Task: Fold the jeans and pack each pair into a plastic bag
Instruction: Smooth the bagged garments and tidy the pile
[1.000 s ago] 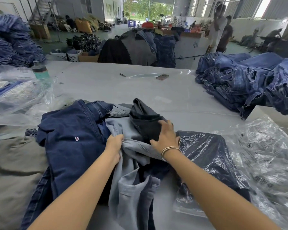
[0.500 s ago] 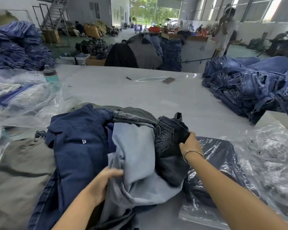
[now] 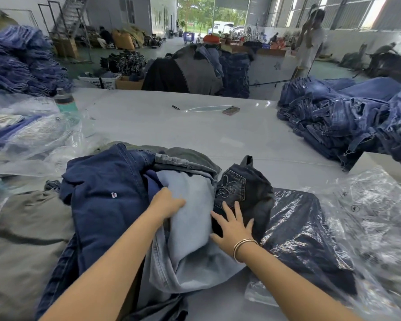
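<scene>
A heap of jeans lies in front of me on the grey table (image 3: 148,126). On top is a light blue pair (image 3: 190,205), with a dark pair with an embroidered back pocket (image 3: 243,188) to its right and a navy pair (image 3: 102,200) to its left. My left hand (image 3: 168,202) rests on the left edge of the light blue pair, its fingers tucked into the cloth. My right hand (image 3: 233,225) lies flat with spread fingers on the lower part of the dark pair. A bagged dark pair (image 3: 306,230) lies just to the right.
Loose plastic bags (image 3: 375,216) are heaped at the right, bagged jeans (image 3: 26,133) at the left by a teal bottle (image 3: 64,101). A big pile of blue jeans (image 3: 347,119) fills the far right. A grey garment (image 3: 21,246) lies near left. A phone (image 3: 231,110) sits mid-table.
My right hand let go of the dark pair's top edge and came down flat onto its lower part. My left hand moved up and right along the light blue pair.
</scene>
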{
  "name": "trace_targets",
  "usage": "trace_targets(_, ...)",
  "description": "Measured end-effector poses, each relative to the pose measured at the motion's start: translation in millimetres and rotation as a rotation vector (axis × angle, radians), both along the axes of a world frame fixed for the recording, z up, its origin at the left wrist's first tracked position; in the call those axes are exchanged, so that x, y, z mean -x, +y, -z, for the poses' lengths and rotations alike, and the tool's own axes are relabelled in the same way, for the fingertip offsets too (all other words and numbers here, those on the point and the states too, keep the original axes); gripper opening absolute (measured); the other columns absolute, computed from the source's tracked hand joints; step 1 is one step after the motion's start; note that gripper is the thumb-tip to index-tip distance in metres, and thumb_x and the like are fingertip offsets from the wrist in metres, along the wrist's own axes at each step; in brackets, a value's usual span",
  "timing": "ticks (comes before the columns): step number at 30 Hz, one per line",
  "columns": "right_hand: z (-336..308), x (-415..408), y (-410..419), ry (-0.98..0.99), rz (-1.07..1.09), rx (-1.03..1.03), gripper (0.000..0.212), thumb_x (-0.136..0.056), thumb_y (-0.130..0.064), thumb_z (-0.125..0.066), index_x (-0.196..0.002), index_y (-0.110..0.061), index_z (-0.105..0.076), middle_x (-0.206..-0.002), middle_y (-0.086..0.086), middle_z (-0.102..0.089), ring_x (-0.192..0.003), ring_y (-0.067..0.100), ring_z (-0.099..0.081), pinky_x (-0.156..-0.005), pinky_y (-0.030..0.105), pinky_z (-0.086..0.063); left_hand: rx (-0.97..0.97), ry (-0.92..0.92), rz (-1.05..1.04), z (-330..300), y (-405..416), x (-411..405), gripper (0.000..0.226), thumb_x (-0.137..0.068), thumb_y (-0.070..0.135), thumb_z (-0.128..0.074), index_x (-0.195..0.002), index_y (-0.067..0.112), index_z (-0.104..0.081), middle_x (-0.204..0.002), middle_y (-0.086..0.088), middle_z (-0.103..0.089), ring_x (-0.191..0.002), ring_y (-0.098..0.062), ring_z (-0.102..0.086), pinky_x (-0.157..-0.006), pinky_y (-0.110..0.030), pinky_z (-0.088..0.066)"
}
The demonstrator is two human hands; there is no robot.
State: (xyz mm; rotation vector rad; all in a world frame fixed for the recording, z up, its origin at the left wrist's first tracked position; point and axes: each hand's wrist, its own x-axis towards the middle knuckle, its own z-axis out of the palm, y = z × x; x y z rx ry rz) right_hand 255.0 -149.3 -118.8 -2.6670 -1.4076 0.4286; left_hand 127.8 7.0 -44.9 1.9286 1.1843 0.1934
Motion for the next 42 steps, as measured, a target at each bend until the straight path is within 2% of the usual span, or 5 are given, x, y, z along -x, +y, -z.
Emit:
trace_targets(11, -76, 11, 20, 0.908, 0.229, -0.532, 0.040, -0.102, -0.027, -0.037, -0.138, -0.012, -0.045, -0.151, 0.006, -0.034, -0.144, 0.028, -0.021, -0.118, 0.048, -0.012, 0.352, -0.996, 0.037, -92, -2, 41, 0.016, -0.077, 0.025, -0.061, -0.078, 0.019, -0.075, -0.078, -0.002, -0.072, -0.074, -0.014, -0.069, -0.056, -0.020, -0.051)
trace_targets(22, -194, 37, 20, 1.225, 0.186, -1.116, 0.010, -0.093, -0.006, -0.054, -0.089, -0.003, -0.062, -0.088, 0.020, -0.062, -0.083, 0.031, -0.060, -0.082, 0.042, -0.050, 0.063, -0.891, 0.195, -128, -64, 19, 0.038, -0.086, 0.047, -0.059, -0.111, 0.018, -0.062, -0.096, 0.015, -0.069, -0.097, -0.003, -0.063, -0.081, -0.018, -0.049)
trace_targets(28, -275, 57, 15, 1.414, 0.273, -1.475, 0.034, -0.092, -0.015, -0.059, -0.059, -0.013, -0.066, -0.065, 0.011, -0.061, -0.059, 0.025, -0.059, -0.064, 0.034, -0.053, -0.329, -0.775, 0.088, -62, -134, 49, 0.118, -0.056, 0.073, -0.068, -0.143, 0.049, 0.008, -0.149, 0.025, -0.006, -0.143, 0.002, -0.006, -0.120, -0.036, -0.016)
trace_targets(34, -333, 107, -1, 1.653, 0.024, -1.562, 0.024, -0.096, -0.018, -0.053, -0.109, 0.002, -0.059, -0.104, 0.021, -0.063, -0.103, 0.036, -0.058, -0.103, 0.055, -0.041, -0.187, -0.788, -0.051, -52, -168, 23, 0.143, -0.045, 0.060, -0.083, -0.140, 0.047, 0.023, -0.158, 0.010, -0.003, -0.146, -0.009, -0.006, -0.120, -0.034, -0.016)
trace_targets(42, -308, 93, -56, 1.426, 0.015, -1.541, 0.025, -0.095, -0.015, -0.052, -0.114, 0.001, -0.058, -0.113, 0.019, -0.061, -0.104, 0.031, -0.060, -0.104, 0.048, -0.042, 0.262, -1.047, -0.278, -61, -124, 49, 0.029, -0.051, 0.006, -0.045, -0.075, 0.011, -0.061, -0.061, 0.000, -0.057, -0.058, -0.018, -0.050, -0.050, -0.023, -0.040)
